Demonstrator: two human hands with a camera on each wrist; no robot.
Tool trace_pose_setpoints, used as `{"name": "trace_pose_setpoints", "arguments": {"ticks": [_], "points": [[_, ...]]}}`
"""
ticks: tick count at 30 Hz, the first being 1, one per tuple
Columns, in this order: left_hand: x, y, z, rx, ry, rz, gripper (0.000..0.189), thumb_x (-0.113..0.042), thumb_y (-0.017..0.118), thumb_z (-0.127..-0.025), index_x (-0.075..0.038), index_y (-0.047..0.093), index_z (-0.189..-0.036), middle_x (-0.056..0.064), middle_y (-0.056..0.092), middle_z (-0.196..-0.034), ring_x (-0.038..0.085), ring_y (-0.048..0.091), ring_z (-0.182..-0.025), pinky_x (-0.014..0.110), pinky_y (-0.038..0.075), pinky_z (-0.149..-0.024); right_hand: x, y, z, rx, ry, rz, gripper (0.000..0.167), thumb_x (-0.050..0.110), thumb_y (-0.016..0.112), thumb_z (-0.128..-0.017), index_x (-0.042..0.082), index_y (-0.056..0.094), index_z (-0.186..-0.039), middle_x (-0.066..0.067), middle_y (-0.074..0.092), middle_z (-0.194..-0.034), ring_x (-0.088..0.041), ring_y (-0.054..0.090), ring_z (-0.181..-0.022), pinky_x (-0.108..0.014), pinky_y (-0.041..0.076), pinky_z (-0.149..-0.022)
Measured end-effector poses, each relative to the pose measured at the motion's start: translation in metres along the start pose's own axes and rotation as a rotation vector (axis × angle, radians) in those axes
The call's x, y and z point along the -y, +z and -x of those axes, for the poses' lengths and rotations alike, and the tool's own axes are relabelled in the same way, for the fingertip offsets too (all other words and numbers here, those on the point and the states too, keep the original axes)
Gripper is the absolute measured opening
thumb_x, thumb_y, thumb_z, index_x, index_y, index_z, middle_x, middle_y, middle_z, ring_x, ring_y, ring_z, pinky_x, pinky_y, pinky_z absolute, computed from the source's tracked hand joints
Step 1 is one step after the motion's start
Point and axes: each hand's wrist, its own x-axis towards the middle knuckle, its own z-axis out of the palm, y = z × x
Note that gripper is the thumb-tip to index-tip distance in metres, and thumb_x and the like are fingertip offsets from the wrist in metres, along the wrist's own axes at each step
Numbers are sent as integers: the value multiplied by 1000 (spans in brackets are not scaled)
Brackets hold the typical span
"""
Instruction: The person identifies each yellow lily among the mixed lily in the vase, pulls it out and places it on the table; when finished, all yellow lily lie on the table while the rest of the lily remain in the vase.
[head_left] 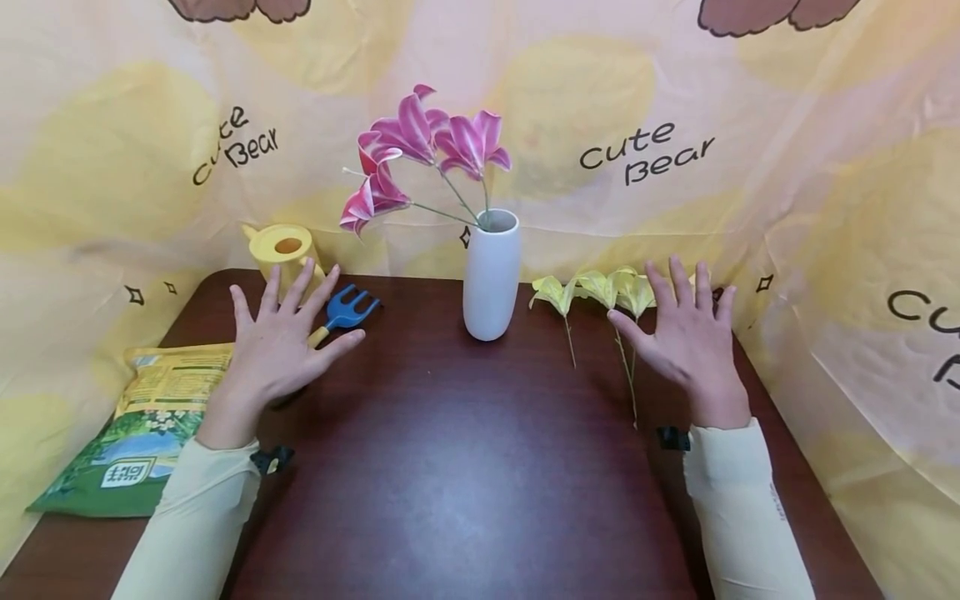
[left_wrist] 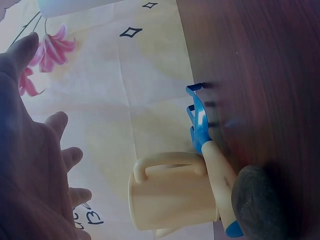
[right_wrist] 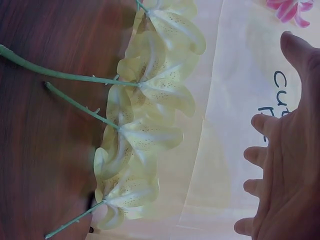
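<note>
My left hand (head_left: 281,342) is held above the table with its fingers spread, holding nothing. Below and around it are a yellow watering can (head_left: 281,246), a blue hand rake (head_left: 348,308) with a pale yellow handle, and a dark stone (left_wrist: 257,202). On the right, my right hand (head_left: 690,350) is also spread wide and holds nothing, over several yellow artificial lilies (head_left: 553,293) lying on the table. Their speckled petals (right_wrist: 165,82) and green stems show in the right wrist view. Between the hands, a white vase (head_left: 491,287) stands upright with pink artificial lilies (head_left: 468,143) leaning left from its mouth.
A green and yellow plastic bag (head_left: 161,425) lies at the left edge, partly behind the left forearm. The dark brown table (head_left: 465,467) meets a printed cloth backdrop (head_left: 540,100) at the back and both sides.
</note>
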Motion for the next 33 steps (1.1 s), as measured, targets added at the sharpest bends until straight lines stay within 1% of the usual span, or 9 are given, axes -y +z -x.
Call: {"name": "trace_pose_setpoints", "arguments": {"ticks": [4,12,18,25,33], "points": [[0,0,0,5,-2,-1,100,-89,45,-101,-44,3,-179,4,2,-192,53,-9,-174,89,-20,-125,2,0,-2,1,-4,0,103,88,42,-102,29,14,-182,-13,1,-191,-49,-12,-175,-86,-13,-130],[0,3,0,7,0,0,100,-88,44,-101,-43,3,-180,4,1,-191,53,-10,-174,85,-24,-126,5,2,-3,-2,-8,-3,103,87,42,-103,26,16,-182,-15,4,-191,-50,-8,-176,-86,-11,-130],[0,4,-1,3,2,7,101,-88,44,-101,-41,3,-180,6,1,-191,53,-12,-174,84,-27,-125,5,3,-3,3,-4,-14,103,87,42,-103,26,13,-182,-14,3,-191,-49,-10,-176,-87,-12,-130],[1,6,-1,24,3,4,100,-88,43,-101,-42,1,-180,4,-3,-191,52,-15,-174,85,-28,-123,3,3,-1,12,-1,-14,104,87,42,-103,25,14,-182,-15,3,-191,-50,-10,-175,-86,-12,-130],[2,3,1,16,-7,5,100,-88,44,-102,-41,4,-180,8,2,-191,55,-12,-173,86,-27,-123,2,4,-1,21,-2,-24,103,86,43,-104,26,13,-182,-15,2,-191,-51,-10,-175,-86,-12,-130]]}}
